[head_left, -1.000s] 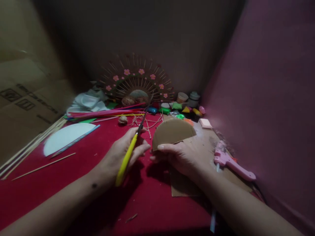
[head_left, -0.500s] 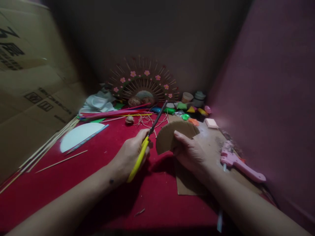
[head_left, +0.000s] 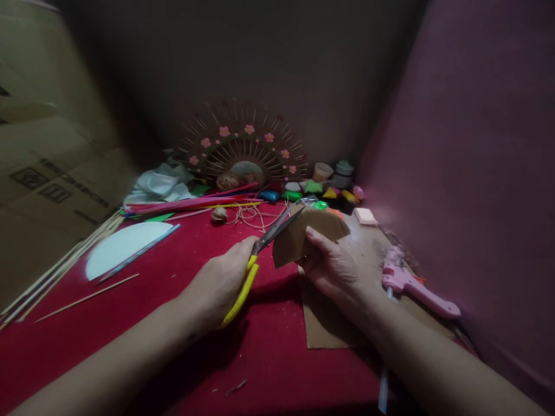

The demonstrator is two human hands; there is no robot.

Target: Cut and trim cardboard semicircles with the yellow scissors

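Observation:
My left hand (head_left: 225,280) is closed round the yellow handles of a pair of scissors (head_left: 247,289). The blades are slightly parted and reach up to the left edge of a half-round piece of cardboard (head_left: 295,234); whether they touch it I cannot tell. That cardboard is pinched in my right hand (head_left: 332,263), thumb on its near face and the other fingers mostly hidden behind. Under the right hand, a flat cardboard sheet (head_left: 325,329) lies on the red cloth (head_left: 264,364).
A pink glue gun (head_left: 416,286) rests at the right. A white half-disc (head_left: 130,248) and thin sticks (head_left: 65,260) lie at the left. Behind are twine (head_left: 247,216), coloured clay packets (head_left: 292,196) and a flower-decorated stick fan (head_left: 249,144). A cardboard box (head_left: 52,156) stands left.
The scissors have gone from shut to slightly open, and their blades have tilted right toward the half-round cardboard. The view has shifted a little to the right.

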